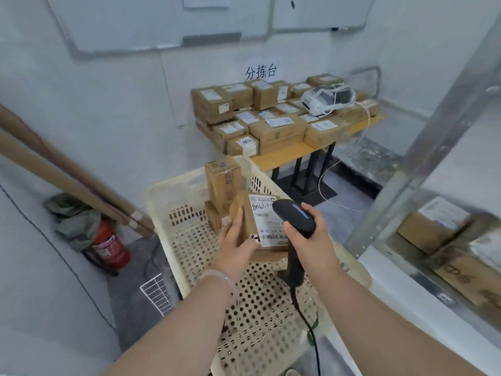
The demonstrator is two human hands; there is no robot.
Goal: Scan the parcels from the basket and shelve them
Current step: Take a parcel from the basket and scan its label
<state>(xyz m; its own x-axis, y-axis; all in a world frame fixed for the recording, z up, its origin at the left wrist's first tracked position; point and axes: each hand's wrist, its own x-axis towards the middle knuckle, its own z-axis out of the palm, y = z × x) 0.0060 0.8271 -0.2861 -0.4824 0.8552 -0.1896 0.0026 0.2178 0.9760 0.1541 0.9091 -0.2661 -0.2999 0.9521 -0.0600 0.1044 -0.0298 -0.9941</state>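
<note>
A cream perforated basket [173,202] stands in front of me with two stacked cardboard parcels [223,183] at its far side. My left hand [234,240] grips a brown parcel [260,221] over the basket, its white label with handwriting facing up. My right hand [311,242] holds a black barcode scanner [294,217] by the handle, its head right over the label. The scanner's cable runs down past the basket.
A wooden table [282,156] behind the basket carries several labelled parcels and a white label printer [328,99]. A metal shelf [423,158] with boxes stands on the right. A red fire extinguisher [111,245] and cardboard tubes are on the left.
</note>
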